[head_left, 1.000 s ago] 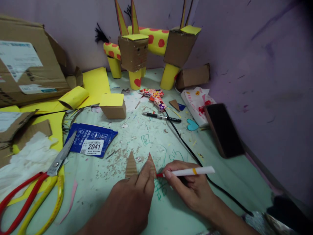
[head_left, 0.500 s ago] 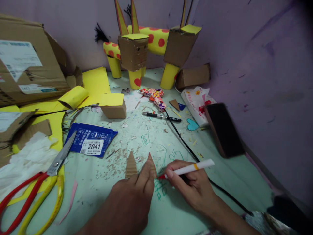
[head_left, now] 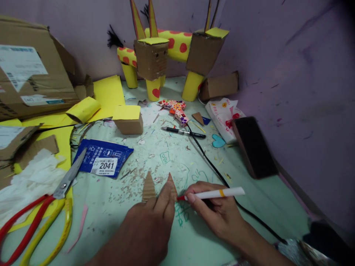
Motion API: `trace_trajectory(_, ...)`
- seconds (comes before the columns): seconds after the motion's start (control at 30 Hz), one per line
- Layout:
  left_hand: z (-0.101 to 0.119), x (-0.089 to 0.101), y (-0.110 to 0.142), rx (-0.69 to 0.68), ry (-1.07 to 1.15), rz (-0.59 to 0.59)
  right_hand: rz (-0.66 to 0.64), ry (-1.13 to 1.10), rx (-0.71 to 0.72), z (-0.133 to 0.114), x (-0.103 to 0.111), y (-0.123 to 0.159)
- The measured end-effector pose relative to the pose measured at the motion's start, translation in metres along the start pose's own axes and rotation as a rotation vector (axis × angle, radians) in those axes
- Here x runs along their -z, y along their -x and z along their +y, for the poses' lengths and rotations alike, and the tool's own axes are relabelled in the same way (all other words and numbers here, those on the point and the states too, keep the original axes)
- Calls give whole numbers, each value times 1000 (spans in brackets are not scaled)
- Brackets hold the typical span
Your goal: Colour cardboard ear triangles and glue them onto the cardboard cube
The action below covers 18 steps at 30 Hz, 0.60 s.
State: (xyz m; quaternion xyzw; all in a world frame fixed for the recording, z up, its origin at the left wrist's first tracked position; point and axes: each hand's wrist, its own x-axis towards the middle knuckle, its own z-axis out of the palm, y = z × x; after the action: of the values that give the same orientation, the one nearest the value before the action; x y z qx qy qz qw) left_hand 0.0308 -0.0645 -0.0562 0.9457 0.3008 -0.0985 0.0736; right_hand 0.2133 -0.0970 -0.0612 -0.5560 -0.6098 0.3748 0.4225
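Note:
My left hand [head_left: 151, 220] presses a pointed cardboard piece [head_left: 173, 190] flat on the table, fingertips on top of it. The lower part of that piece is hidden under the fingers. Just left of it lies a second pointed corrugated cardboard piece [head_left: 149, 187], its base partly covered by the same hand. My right hand [head_left: 219, 214] is closed around a white marker [head_left: 209, 194] with a red tip and an orange band. The red tip touches the right edge of the held piece, and a red line runs along that edge.
Red-and-yellow scissors [head_left: 59, 199] rest partly on a blue packet [head_left: 105, 157] at left. A black cord [head_left: 213, 166] runs from a floral glue gun [head_left: 176, 109] past my right hand. A phone [head_left: 254, 147] leans right; spotted cardboard animals [head_left: 151, 59] stand behind.
The marker tip has shifted slightly up and left along the cardboard edge, and the marker lies a little flatter. My left hand has stayed in place.

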Motion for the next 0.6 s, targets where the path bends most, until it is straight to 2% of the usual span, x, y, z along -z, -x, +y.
trace_trajectory(0.1, 0, 0, 0, -13, 6, 0, -26, 8, -12, 0, -1, 0)
trace_trajectory(0.27, 0, -1, 0, -15, -8, 3, 20, -25, -20, -1, -1, 0)
trace_trajectory(0.4, 1, -1, 1, -10, -9, 15, -20, 14, -11, 0, -1, 0)
trace_trajectory(0.5, 0, 2, -1, -13, 6, -25, 31, -19, -18, 2, -1, 0)
trace_trajectory(0.6, 0, 3, -3, -13, 22, -77, 66, -17, 44, 4, -1, -1)
